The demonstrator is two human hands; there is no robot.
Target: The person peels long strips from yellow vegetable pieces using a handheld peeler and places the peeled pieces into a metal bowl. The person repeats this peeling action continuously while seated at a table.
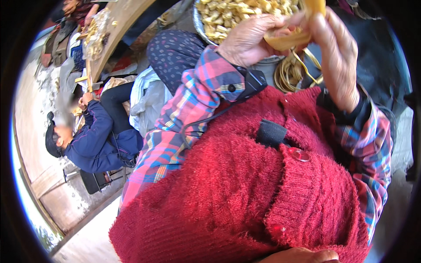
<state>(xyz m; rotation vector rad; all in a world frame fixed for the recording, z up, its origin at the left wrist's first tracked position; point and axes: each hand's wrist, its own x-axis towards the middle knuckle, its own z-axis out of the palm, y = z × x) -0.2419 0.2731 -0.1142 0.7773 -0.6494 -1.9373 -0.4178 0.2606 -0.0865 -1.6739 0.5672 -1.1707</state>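
My left hand [245, 39] and my right hand [338, 52] come together at the top of the view. Between them is a pale yellow, curled strip [289, 39] of what looks like plant material; whether it is one bent piece or two cannot be told. My right thumb and fingers pinch its upper part, which runs out of the top edge. Beyond my left wrist, a metal basin [201, 24] holds many chopped yellowish pieces [236, 13]. Under my hands lies a loose coil of long yellowish strips [287, 74], partly hidden.
At left a co-worker [98, 134] in dark blue sits bent over, hands on a thin wooden stick [88, 74]. A curved wooden beam [121, 29] bears a plastic bag of yellowish pieces [96, 39]. Grey plastic bags [149, 105] lie by my patterned trouser leg [174, 54].
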